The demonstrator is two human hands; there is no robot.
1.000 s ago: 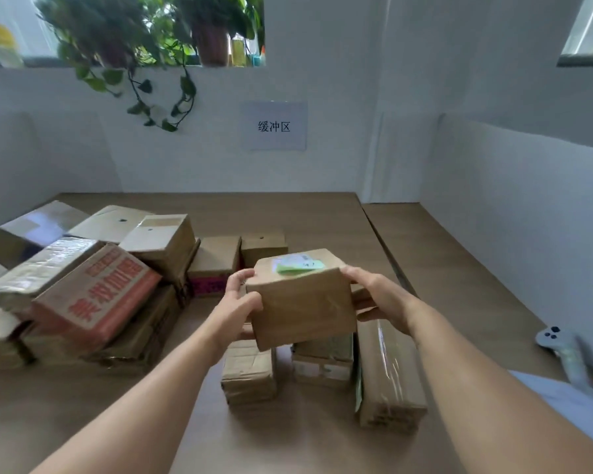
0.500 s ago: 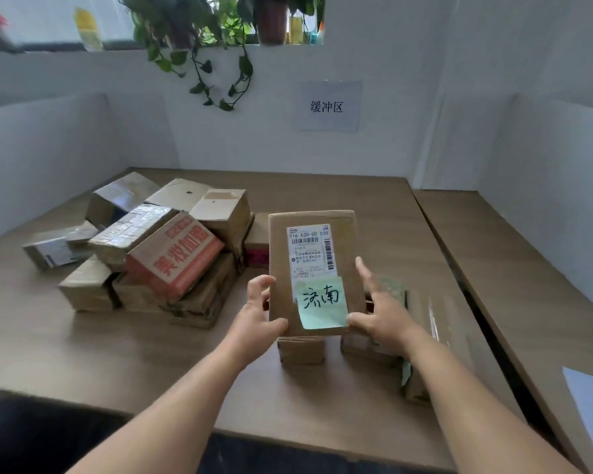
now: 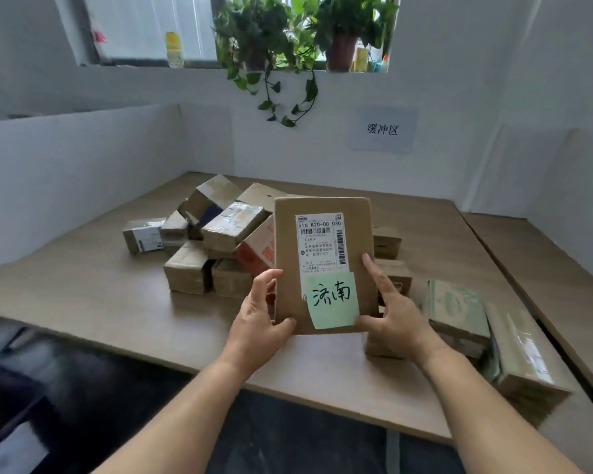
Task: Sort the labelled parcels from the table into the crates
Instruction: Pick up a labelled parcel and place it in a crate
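Flat brown cardboard parcel [image 3: 324, 265] held upright above the near edge of the table [image 3: 83, 289], label side toward the camera. White shipping label [image 3: 320, 242] w/ barcodes on upper face, printed "516 K20-00 030"; green sticky note [image 3: 332, 300] below it w/ handwritten "济南", overlapping the label's bottom. Left hand [image 3: 257, 323] gripping parcel's lower left edge: thumb curled over the front near the bottom corner, fingers behind, out of sight. Right hand [image 3: 396, 319] gripping lower right edge: thumb on the front beside the note, index finger straight up along the side. Both grips closed on the parcel, nothing else held.

Behind parcel, toward table's left and middle: loose pile of taped cardboard boxes [image 3: 199, 244], some tilted, incl. one w/ red print [image 3: 257, 249], partly hidden. Near table's right edge: box w/ green-patterned top [image 3: 457, 306], touching a long taped box [image 3: 521, 354] at the near right corner. Small brown boxes [image 3: 386, 241] just right of the held parcel, partly hidden by right hand.

White partitions on three sides; paper sign [image 3: 382, 129] reading "缓冲区" on back wall. Potted trailing plants [image 3: 281, 46] on windowsill above. Dark floor [image 3: 288, 436] below near edge.
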